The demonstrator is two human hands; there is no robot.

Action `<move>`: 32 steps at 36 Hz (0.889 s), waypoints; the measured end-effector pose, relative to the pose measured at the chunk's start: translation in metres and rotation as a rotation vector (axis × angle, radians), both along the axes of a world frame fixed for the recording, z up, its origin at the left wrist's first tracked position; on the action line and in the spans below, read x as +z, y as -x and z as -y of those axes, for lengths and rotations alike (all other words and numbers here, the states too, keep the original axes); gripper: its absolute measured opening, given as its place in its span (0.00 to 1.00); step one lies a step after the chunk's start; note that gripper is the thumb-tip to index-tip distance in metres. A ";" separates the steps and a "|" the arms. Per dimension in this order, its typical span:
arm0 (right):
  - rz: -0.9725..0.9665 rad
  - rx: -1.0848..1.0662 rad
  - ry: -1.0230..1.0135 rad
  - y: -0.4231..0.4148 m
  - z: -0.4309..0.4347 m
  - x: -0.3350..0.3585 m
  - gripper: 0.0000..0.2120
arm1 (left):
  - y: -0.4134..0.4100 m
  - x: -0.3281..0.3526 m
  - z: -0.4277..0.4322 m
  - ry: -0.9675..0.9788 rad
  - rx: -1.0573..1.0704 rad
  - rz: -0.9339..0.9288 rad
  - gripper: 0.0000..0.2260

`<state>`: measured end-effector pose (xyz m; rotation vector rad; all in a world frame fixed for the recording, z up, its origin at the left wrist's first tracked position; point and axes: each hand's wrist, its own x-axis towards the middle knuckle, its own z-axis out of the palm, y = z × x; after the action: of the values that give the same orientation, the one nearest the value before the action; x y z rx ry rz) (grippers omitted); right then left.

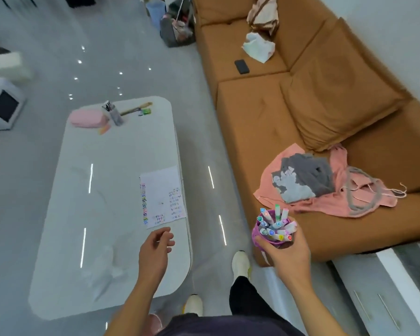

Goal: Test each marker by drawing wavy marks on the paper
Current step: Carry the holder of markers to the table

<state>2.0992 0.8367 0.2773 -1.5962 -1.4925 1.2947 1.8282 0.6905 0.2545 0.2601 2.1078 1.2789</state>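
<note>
Markers [275,226]: a bunch of them, caps up, packed in a purple cup [255,235], a few sticking out at angles; colours on the caps are mixed, the blur hides finer detail. Right grip [286,254] is wrapped round the cup from below, fingers curled on its wall, and holds it in the air off the counter [102,214], in front of the sofa [325,105] edge. Left grip [155,248] holds nothing, fingers loosely curled, over the near right part of the counter, just short of the paper [161,190]. Paper lies flat at the counter's right edge, one side flush with or slightly over the rim, can't tell which. It carries wavy marks [143,204] in many colours: a long column down its left side, shorter rows bottom and right. Far end of the counter: pink pouch [87,118], a holder [115,116] with pens just beside it, an orange item in front of them, a long stick-like thing and something green to the right. On the sofa: pink and grey clothes [325,197] on the near seat, a dark phone [241,66] and a white cloth [258,48] further back. Two light shoes [240,263] on the glossy floor between counter and sofa
</note>
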 end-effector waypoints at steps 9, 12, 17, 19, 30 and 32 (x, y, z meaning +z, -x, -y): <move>-0.003 0.205 0.005 0.021 -0.123 0.001 0.37 | -0.007 0.003 -0.061 -0.038 0.249 0.014 0.07; 0.012 0.255 -0.003 0.035 -0.150 0.001 0.33 | -0.008 0.006 -0.071 -0.046 0.317 0.010 0.07; 0.000 0.320 -0.012 0.066 -0.180 0.000 0.32 | -0.004 0.009 -0.084 -0.043 0.412 0.014 0.07; -0.014 0.342 -0.010 0.082 -0.190 -0.001 0.34 | 0.001 0.008 -0.090 -0.036 0.437 0.007 0.07; -0.063 0.484 -0.012 0.178 -0.243 -0.003 0.38 | 0.067 -0.003 -0.124 -0.041 0.550 0.013 0.07; -0.061 0.531 -0.025 0.200 -0.255 0.001 0.38 | 0.083 -0.004 -0.130 -0.047 0.581 0.012 0.07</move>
<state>1.8992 1.0917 0.2783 -1.1662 -1.9642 1.5756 1.7449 0.8206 0.2501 -0.3703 2.2260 1.6438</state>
